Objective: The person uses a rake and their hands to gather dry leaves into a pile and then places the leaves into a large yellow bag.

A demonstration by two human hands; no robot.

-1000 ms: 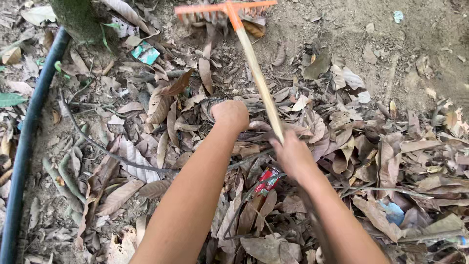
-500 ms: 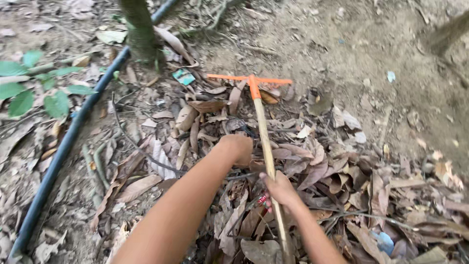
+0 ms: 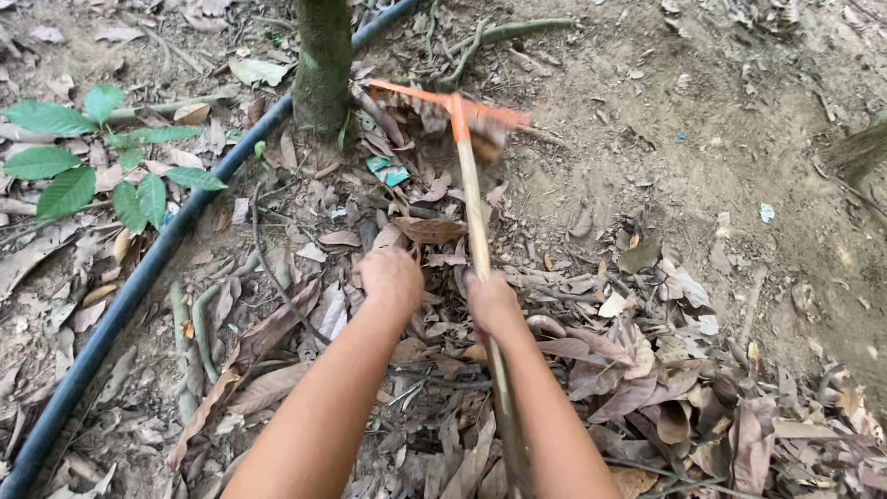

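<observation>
Outdoor garden ground: bare soil, dry leaves, tree trunk, black hose.

Right hand gripping rake

left hand: fist, arm outstretched | right hand: fingers curled tight, arm outstretched

The orange rake head has swung out farther from the hands, now beside the tree trunk ahead of the left hand. The right hand has moved up level with the left, just beside it on the wooden handle.
</observation>
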